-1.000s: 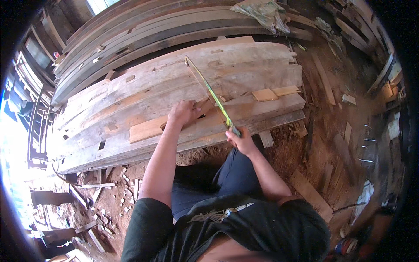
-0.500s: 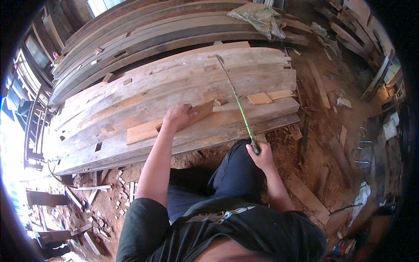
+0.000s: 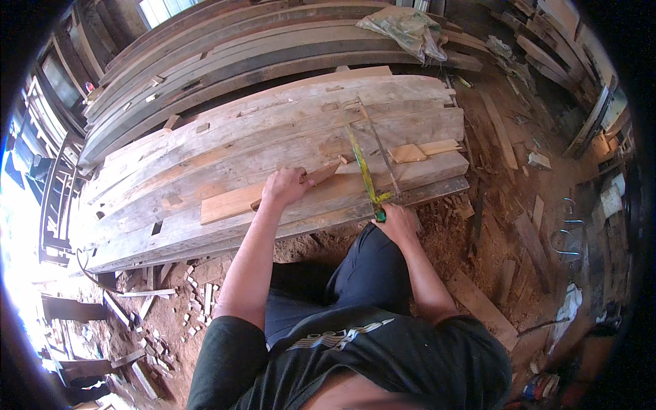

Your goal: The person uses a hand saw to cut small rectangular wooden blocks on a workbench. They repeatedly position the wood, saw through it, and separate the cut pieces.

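My left hand (image 3: 285,186) is closed on a short wooden piece (image 3: 322,173), which rests at an angle over a lighter flat board (image 3: 227,205) on the thick weathered planks (image 3: 150,178). My right hand (image 3: 395,220), at the near edge of the planks, grips the handle of a saw (image 3: 364,167) with a yellow-green frame and a thin blade. The saw points away from me, to the right of the wooden piece's end. Small light boards (image 3: 407,154) lie just right of the saw, and a little offcut (image 3: 342,159) sits beside the piece's tip.
Long stacked beams (image 3: 246,48) run behind the planks, with a crumpled plastic sheet (image 3: 400,31) on their right part. Wood scraps (image 3: 485,301) and small blocks (image 3: 198,307) litter the dirt floor around my legs. More timber (image 3: 591,123) leans at the right; a bent rail frame (image 3: 55,198) stands left.
My right hand dropped back toward me, then rose a little, turning the saw so its frame and blade show side by side. My left hand shifted slightly and still grips the piece.
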Demonstrator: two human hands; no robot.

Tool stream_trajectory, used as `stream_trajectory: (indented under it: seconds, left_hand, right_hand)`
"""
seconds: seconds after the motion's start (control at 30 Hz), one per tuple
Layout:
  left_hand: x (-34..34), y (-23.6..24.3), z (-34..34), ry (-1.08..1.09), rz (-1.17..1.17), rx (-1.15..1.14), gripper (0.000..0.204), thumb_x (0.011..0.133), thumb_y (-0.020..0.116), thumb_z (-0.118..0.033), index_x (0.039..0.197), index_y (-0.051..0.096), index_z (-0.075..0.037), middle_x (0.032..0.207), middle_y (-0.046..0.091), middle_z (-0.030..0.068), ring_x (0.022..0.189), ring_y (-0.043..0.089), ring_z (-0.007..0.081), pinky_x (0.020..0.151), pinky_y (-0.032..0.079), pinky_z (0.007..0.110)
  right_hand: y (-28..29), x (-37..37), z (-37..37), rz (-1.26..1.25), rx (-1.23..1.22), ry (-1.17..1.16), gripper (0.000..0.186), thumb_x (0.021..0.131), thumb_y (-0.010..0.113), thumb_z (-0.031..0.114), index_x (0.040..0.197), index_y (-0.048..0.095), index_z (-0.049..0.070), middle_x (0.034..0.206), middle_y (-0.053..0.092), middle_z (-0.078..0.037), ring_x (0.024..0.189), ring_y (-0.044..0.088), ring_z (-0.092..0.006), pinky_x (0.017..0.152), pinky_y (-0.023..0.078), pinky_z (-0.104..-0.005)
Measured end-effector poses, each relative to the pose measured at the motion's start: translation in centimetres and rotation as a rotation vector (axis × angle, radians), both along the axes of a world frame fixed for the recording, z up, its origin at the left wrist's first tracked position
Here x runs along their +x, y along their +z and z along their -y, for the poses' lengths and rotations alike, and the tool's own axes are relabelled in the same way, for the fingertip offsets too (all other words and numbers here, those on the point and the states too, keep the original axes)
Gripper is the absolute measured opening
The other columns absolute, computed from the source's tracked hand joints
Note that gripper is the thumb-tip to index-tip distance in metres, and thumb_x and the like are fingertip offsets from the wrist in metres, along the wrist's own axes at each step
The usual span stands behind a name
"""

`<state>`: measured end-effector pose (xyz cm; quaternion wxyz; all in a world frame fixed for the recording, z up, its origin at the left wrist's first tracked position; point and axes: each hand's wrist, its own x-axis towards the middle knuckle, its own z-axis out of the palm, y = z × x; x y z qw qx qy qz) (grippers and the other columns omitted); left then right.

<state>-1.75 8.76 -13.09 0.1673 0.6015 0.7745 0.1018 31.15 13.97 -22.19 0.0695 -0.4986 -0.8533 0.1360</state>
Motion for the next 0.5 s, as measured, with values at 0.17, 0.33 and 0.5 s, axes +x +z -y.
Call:
stream_trajectory:
  seconds: [0.17,0.33,0.5]
  left_hand:
    - [0.4,0.4,0.3,0.009,-0.002,-0.013,0.048,0.091,0.069,-0.049,0.124,0.071,-0.014,0.11,0.073,0.0216,0.108,0.069,0.039,0.093,0.054,0.05]
    - [-0.1,-0.4,0.1,-0.023,0.018,0.029,0.047,0.092,0.068,-0.048,0.121,0.071,-0.011,0.111,0.072,0.0219,0.108,0.068,0.0402,0.092,0.053,0.051]
    - [-0.5,0.6,0.5,-0.052,0.019,0.094,0.044,0.093,0.065,-0.047,0.114,0.071,-0.009,0.104,0.073,0.0205,0.102,0.069,0.0409,0.087,0.053,0.051]
  right_hand:
    - [2.0,-0.1,0.8,-0.032,0.069,0.031,0.052,0.079,0.084,0.037,0.115,0.068,0.004,0.113,0.068,-0.018,0.112,0.064,-0.0366,0.094,0.052,-0.0474]
    - [4.0,1.2,4.4,-0.218,0.216,0.064,0.055,0.086,0.078,0.038,0.127,0.06,0.005,0.132,0.054,-0.018,0.127,0.052,-0.0386,0.104,0.045,-0.0496]
    - [1.3,3.5,9.5,-0.303,0.22,0.285,0.058,0.092,0.071,0.036,0.137,0.055,0.004,0.15,0.045,-0.02,0.14,0.042,-0.0418,0.113,0.036,-0.0546]
